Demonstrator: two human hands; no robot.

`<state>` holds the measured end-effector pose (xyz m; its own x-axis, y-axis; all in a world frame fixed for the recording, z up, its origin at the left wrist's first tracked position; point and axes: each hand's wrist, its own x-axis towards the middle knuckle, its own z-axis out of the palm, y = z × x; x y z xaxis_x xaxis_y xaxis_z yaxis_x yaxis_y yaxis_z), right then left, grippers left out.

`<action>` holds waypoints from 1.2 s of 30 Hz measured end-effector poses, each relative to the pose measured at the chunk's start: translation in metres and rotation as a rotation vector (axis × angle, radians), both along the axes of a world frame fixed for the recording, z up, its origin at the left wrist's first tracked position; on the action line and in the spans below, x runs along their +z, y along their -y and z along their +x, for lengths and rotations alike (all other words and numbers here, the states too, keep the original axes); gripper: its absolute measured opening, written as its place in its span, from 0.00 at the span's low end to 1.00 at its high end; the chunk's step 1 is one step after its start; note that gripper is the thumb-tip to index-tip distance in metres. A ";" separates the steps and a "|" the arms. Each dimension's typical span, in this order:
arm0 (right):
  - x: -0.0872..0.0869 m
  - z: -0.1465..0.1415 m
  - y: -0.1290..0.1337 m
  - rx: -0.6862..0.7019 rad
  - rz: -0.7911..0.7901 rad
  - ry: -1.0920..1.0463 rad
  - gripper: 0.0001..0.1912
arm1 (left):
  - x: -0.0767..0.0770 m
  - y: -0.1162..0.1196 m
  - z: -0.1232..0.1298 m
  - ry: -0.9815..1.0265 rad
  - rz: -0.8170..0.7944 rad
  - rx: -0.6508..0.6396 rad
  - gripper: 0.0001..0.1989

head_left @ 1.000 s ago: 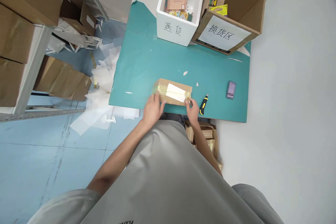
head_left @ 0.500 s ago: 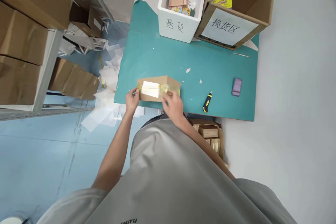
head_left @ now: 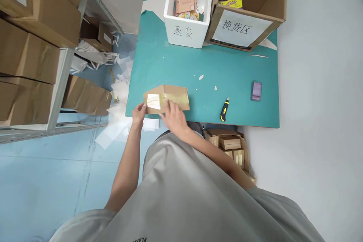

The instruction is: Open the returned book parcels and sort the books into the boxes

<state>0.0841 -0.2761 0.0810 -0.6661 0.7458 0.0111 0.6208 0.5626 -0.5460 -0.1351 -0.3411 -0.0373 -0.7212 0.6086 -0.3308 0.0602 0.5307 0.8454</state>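
A small cardboard box (head_left: 177, 99) with a white label and shiny clear tape lies at the near left edge of the green-topped table (head_left: 181, 64). My left hand (head_left: 139, 114) pinches the box's left end between thumb and fingers. Over the box's near side rests my right hand (head_left: 173, 116), its fingers spread and touching the taped surface. To the right, a black and yellow utility knife (head_left: 224, 110) lies by itself, touched by neither hand.
At the table's back stand a white bin (head_left: 185, 32) and an open carton (head_left: 241, 28), both holding small packs. A phone (head_left: 256, 90) lies at right. Shelves with boxes (head_left: 36, 53) are left; a carton of small boxes (head_left: 231, 143) sits below the table.
My right hand has moved left across the box and its fingers have spread. The loose yellowish tape near its fingers now lies flatter. The whole view has shifted slightly.
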 end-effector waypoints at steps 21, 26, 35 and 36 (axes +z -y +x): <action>-0.111 0.151 -0.043 -0.603 -0.344 -0.326 0.10 | -0.001 -0.019 0.066 -0.052 -0.013 -0.271 0.13; -0.135 0.161 -0.017 -0.647 -0.490 -0.349 0.08 | -0.020 0.004 0.078 0.001 -0.159 -0.323 0.09; -0.090 0.167 -0.045 -0.616 -0.492 -0.430 0.15 | 0.015 -0.004 0.079 0.045 -0.021 -0.280 0.17; -0.081 0.167 -0.050 -0.612 -0.469 -0.433 0.16 | 0.024 -0.007 0.078 0.035 -0.001 -0.284 0.18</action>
<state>0.2513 -0.2265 0.0001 -0.1573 0.9612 -0.2267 0.4250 -0.1413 -0.8941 -0.0576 -0.3337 -0.0135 -0.5105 0.7840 -0.3531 0.1775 0.4979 0.8489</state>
